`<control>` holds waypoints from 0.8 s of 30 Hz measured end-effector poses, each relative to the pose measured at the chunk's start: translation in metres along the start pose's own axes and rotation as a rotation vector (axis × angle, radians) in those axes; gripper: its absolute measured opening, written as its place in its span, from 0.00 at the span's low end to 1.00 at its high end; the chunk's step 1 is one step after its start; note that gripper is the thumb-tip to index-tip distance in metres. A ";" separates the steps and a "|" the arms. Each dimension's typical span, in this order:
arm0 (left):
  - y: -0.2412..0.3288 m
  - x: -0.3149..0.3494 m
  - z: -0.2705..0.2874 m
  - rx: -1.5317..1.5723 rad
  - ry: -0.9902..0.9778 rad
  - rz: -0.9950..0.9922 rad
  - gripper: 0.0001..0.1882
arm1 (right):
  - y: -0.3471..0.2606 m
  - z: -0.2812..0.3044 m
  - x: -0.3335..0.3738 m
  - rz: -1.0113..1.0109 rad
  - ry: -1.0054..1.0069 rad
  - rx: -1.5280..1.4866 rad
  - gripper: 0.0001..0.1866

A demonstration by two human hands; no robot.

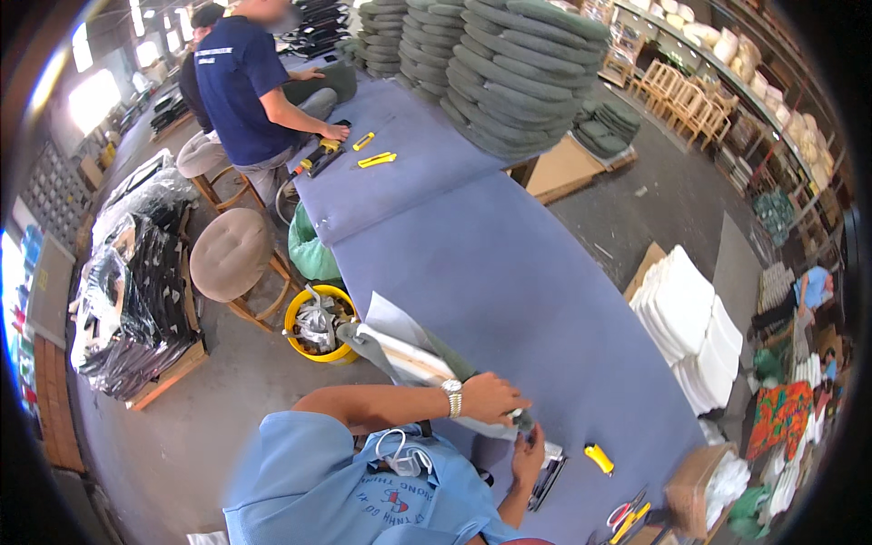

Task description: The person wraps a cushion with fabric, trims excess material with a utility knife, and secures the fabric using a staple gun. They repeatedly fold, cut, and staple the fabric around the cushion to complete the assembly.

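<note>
A seat cushion (411, 356) with white padding, a wooden-looking edge and dark green fabric stands tilted on its edge at the near left side of the table. My left hand (489, 398), a metal watch on its wrist, reaches across the cushion and grips its right end. Close below, my right hand (527, 454) has its fingers closed on the green fabric at that same end. Fingers hide part of the fabric edge. Right beside my right hand lies a black and silver stapler (547, 481). A yellow cutter (599, 459) lies farther right.
Scissors (625, 514) and a cardboard box (698, 490) are at the near right. A yellow bucket of scraps (320, 323) stands left of the blue-grey table (490, 272). Tall green cushion stacks (518, 77) rise at the far end. A co-worker (238, 86) works at the far left.
</note>
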State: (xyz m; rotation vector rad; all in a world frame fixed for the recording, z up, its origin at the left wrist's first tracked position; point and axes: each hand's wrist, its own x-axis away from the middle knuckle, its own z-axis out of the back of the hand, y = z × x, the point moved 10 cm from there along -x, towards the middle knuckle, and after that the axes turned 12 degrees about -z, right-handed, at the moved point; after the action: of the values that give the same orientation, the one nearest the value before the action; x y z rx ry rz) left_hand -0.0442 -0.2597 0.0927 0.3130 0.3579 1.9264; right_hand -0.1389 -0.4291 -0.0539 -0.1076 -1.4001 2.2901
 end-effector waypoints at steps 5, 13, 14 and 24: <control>0.026 0.017 -0.032 0.067 -0.004 -0.247 0.42 | 0.023 -0.021 0.013 -0.260 -0.220 -0.223 0.30; 0.012 0.023 -0.056 -0.097 -0.100 -0.057 0.37 | 0.039 0.007 0.042 -0.353 -0.063 -0.355 0.23; 0.000 0.016 -0.024 -0.033 -0.129 0.018 0.36 | 0.036 0.016 0.041 -0.353 -0.036 -0.368 0.21; -0.075 0.079 0.239 0.035 0.726 0.318 0.43 | -0.102 0.085 0.008 -0.050 0.018 -0.561 0.20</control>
State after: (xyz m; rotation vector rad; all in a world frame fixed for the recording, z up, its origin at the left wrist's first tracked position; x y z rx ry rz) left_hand 0.0814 -0.1356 0.2875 -0.3487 0.8560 2.3055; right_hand -0.1366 -0.4571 0.0762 -0.2612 -1.9705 1.7904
